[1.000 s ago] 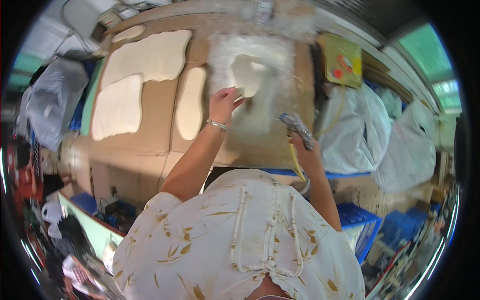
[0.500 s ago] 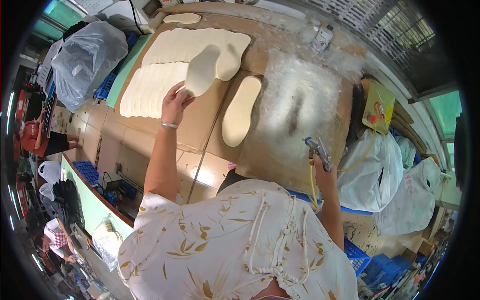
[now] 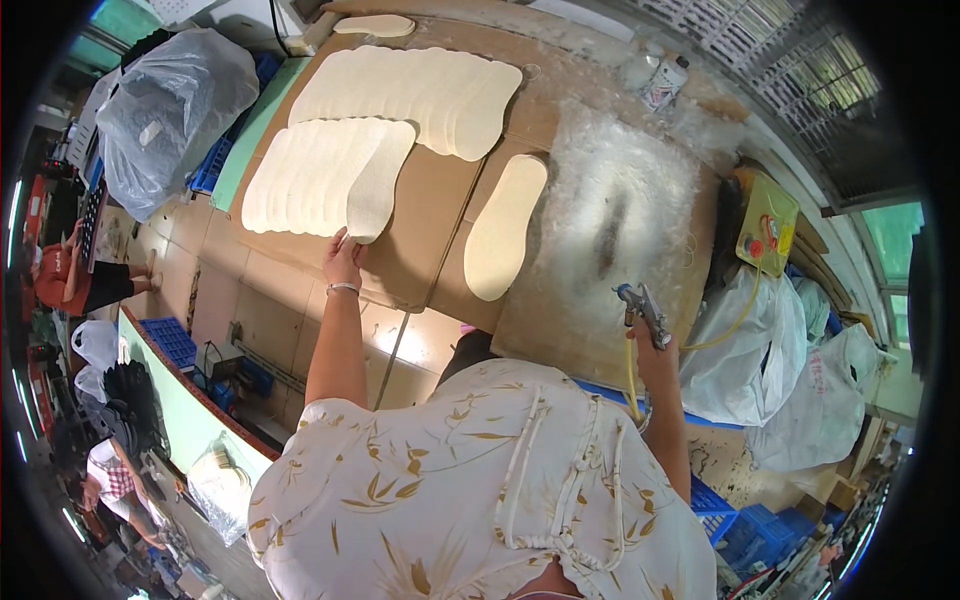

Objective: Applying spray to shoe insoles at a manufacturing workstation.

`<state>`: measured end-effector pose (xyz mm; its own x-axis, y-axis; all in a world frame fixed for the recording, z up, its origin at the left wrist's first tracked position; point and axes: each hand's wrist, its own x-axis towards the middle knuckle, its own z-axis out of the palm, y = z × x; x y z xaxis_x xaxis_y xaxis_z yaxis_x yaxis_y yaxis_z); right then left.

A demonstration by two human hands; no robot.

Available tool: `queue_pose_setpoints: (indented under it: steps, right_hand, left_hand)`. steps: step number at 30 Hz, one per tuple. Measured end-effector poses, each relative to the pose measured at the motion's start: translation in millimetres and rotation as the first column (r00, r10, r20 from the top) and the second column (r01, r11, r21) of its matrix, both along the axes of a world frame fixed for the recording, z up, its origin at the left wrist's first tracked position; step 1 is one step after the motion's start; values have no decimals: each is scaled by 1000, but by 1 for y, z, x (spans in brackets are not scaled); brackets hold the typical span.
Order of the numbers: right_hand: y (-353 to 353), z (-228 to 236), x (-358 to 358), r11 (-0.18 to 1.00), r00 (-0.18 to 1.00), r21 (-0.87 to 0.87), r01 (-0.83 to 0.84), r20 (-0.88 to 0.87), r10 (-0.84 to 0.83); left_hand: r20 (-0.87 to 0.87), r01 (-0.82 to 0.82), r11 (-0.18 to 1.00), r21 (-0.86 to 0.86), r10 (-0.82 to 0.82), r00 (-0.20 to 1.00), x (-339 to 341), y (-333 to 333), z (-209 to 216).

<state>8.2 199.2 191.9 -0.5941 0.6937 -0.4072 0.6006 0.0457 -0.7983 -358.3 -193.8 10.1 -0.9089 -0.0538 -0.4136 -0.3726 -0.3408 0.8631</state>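
My left hand pinches the near end of a cream insole, which lies at the right end of the nearer row of overlapping insoles. A longer row of insoles lies just beyond it. My right hand is closed around a metal spray gun with a yellowish hose, over the near edge of the table. Between my hands a lone insole rests on brown cardboard. To its right is a whitish, residue-coated patch with a dark middle.
A few insoles lie at the far left edge. On the far right stand a spray can and a yellow-green metal canister with a hose. Plastic bags hang at right; a large bag sits at left.
My left hand has come down and toward me, laying the insole it held in the air onto the end of the nearer row. My right hand still holds the spray gun in nearly the same place.
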Motion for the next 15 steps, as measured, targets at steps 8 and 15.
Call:
queue_pose_setpoints:
  steps: [8, 15]
  right_hand:
    - [-3, 3, 6, 1000, 1000, 21, -5, -19, 5]
    - [-1, -5, 17, 999, 1000, 16, 29, -7, -29]
  left_hand:
    - [-158, -152, 729, -668, 61, 986, 9, 29, 18]
    - [-402, -138, 418, -898, -650, 645, 73, 127, 31]
